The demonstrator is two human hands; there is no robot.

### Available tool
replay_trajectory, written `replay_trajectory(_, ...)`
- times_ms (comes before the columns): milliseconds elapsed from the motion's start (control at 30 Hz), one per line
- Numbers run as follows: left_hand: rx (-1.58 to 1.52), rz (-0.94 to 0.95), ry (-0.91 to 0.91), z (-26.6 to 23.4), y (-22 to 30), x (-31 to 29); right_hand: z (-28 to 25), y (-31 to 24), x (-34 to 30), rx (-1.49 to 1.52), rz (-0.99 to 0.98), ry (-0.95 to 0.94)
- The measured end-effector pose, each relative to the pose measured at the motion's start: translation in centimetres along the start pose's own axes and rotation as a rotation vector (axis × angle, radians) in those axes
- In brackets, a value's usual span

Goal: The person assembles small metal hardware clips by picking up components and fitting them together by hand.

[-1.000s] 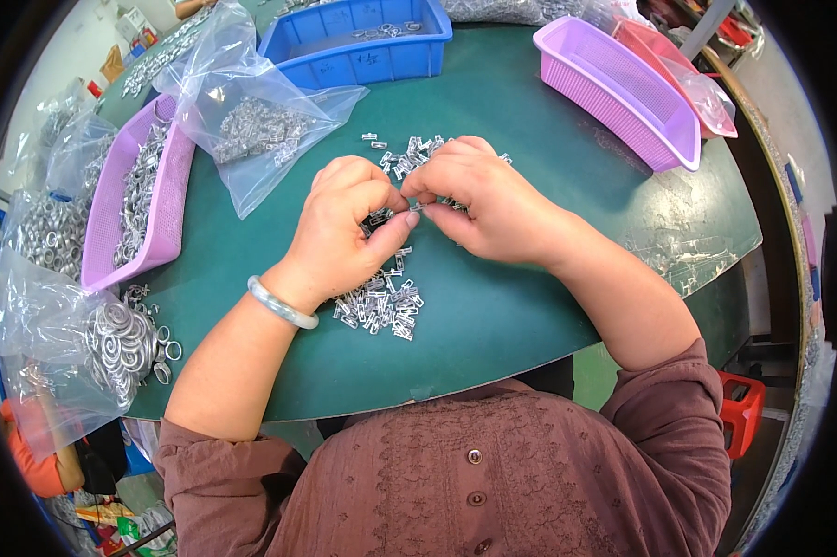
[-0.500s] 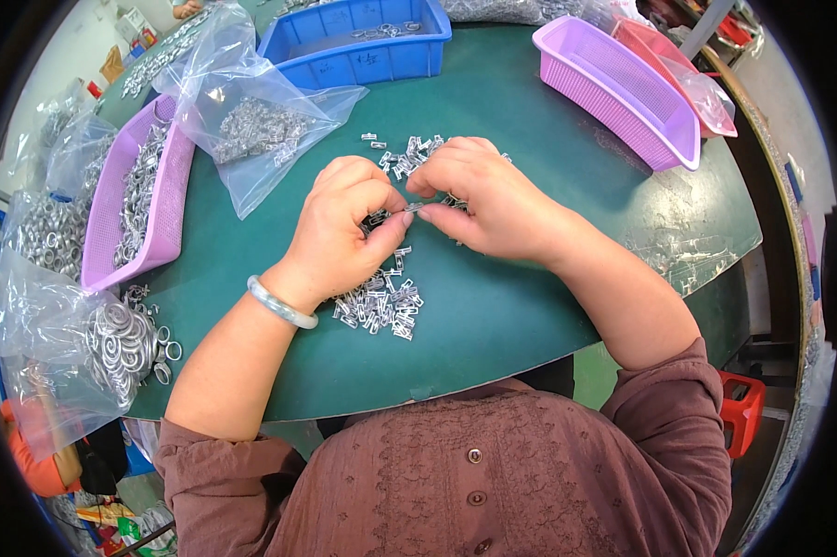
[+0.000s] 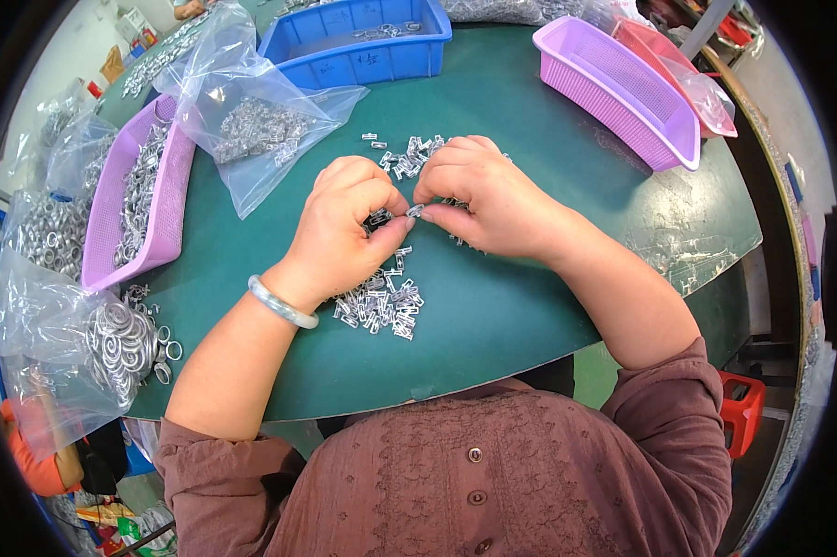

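Note:
Over the middle of the green table, my left hand [image 3: 342, 223] and my right hand [image 3: 488, 200] meet with fingertips almost touching. Both pinch one small silver metal piece [image 3: 416, 212], which looks like a little buckle; the fingers partly cover it. Just below my left hand lies a loose pile of small silver rectangular buckles [image 3: 379, 304]. More of the same buckles [image 3: 409, 158] are scattered beyond the hands, and some show between and under the fingers.
A clear bag of small metal parts [image 3: 263, 130] and a purple basket of metal parts [image 3: 140, 200] stand at left. Silver rings [image 3: 122, 343] spill from another bag. A blue bin [image 3: 358, 60] stands at the back, a purple basket [image 3: 623, 97] at back right.
The small metal piece has turned between my fingertips and shows more of its face. My right hand has shifted slightly to the right; the piles look the same.

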State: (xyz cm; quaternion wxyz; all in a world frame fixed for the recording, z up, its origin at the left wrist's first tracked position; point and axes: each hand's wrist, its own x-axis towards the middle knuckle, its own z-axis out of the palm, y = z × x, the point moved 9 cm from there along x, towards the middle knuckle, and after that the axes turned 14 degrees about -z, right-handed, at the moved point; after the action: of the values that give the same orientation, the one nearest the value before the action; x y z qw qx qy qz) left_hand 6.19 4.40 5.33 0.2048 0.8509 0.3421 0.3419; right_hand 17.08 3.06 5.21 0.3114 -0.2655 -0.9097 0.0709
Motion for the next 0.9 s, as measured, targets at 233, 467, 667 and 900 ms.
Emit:
replay_trajectory(233,0.005,-0.006,-0.010,0.1,0.0,0.0,0.0,-0.1,0.0,0.005,0.013,-0.014)
replay_trajectory(467,-0.004,-0.017,0.029,-0.1,-0.2,0.1,-0.9,0.8,-0.2,-0.092,0.061,0.046)
replay_trajectory(667,0.046,-0.041,0.003,0.1,-0.7,-0.1,-1.3,2.6,-1.1,-0.216,0.202,0.011)
replay_trajectory(900,0.032,-0.046,-0.001,0.2,-0.7,-0.2,0.2,1.2,-1.0,-0.266,0.132,-0.153)
